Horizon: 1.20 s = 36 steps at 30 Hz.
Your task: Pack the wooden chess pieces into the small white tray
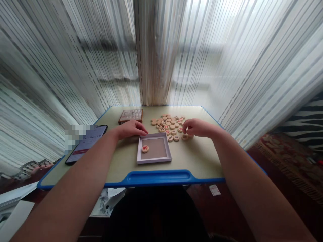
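Note:
A shallow white box (139, 157) lies near the table's front, with one Chinese chess piece (145, 149) bearing a red character inside at the left. My left hand (131, 129) rests by the box's far left corner, fingers stretched out and holding nothing. To the right, my right hand (195, 127) has its fingers bent down in a pinch on a wooden chess piece (185, 137) on the table. Beside that hand, a loose heap of Chinese chess pieces (172, 127) spreads out, some showing red or dark characters, others plain side up.
A wooden box with a patterned lid (131, 115) sits at the back left. Along the left edge a phone (87, 144) shows a timer. The table (199, 164) has a blue rim with a tray groove (158, 176) in front. Curtains (156, 50) hang behind.

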Tool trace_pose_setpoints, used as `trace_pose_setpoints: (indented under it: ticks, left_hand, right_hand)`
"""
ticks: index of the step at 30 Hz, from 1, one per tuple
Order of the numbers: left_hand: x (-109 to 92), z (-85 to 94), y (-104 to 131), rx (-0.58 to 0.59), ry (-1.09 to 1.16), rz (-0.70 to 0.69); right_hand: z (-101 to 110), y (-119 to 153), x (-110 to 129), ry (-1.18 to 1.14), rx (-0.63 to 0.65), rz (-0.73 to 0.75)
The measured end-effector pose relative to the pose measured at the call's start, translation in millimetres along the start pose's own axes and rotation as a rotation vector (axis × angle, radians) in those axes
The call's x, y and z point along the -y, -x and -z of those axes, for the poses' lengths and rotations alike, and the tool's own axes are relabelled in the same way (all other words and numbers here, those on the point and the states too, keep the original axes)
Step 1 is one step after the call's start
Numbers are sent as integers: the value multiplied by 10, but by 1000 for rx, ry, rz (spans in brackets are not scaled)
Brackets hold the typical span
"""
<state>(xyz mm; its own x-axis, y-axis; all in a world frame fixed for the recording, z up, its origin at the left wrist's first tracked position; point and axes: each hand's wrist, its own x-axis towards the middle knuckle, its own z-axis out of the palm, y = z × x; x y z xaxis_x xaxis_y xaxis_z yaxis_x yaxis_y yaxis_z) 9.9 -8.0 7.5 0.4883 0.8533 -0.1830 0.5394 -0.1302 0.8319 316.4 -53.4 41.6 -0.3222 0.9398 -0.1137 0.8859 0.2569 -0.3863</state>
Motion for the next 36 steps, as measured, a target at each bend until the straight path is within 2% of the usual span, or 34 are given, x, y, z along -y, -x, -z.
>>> trace_pose_setpoints:
  ticks: [4,6,11,18,22,31,36]
  left_hand:
    - [-20,-4,13,-9,1,2]
    - [-33,-6,24,-7,0,4]
    - [-50,-2,41,14,-15,5]
    - [-49,19,28,44,-35,-10]
    - [-51,15,30,41,-47,10]
    - [-56,33,31,60,-69,1]
    - [-51,29,30,61,-50,1]
  right_hand:
    - [-112,-133,-12,16,-302,54]
    - [-181,-213,-43,59,-363,64]
    - [-244,-308,-89,84,-350,68]
    - [-267,-299,-30,40,-323,-40]
    - [-307,-332,-38,-68,-376,-34]
    - [-324,-349,-43,-26,-396,78]
    - [-299,-324,-32,-122,-416,90]
